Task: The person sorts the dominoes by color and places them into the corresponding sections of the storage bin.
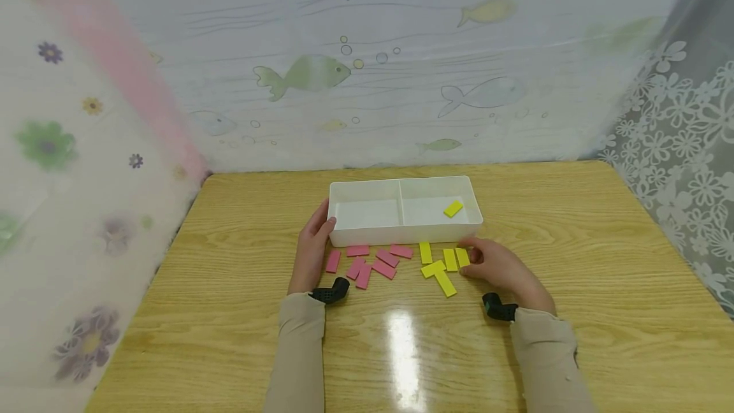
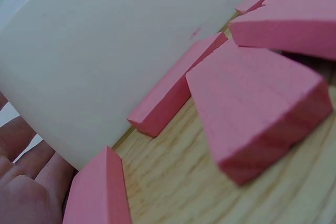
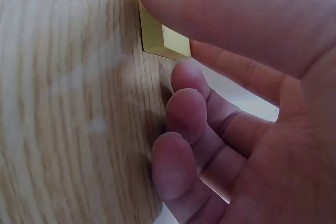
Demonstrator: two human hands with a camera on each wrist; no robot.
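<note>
The wooden counter (image 1: 573, 285) carries a white two-compartment tray (image 1: 405, 232) near its far middle, long side toward the person. One yellow block (image 1: 453, 208) lies tilted in the tray's right compartment; the left compartment shows only its white floor. In front of the tray's left half lies a loose cluster of pink blocks (image 1: 373, 261), flat on the wood, some touching one another. In front of the tray's right half lies a cluster of yellow blocks (image 1: 440, 264), two of them overlapping. The left hand (image 1: 312, 250) rests against the tray's left front corner, thumb on the rim, fingers straight along the wall. The right hand (image 1: 497, 266) sits just right of the yellow cluster, thumb and fingers pinching the rightmost yellow piece (image 3: 157, 35), which the right wrist view shows tipped up on its edge on the wood.
</note>
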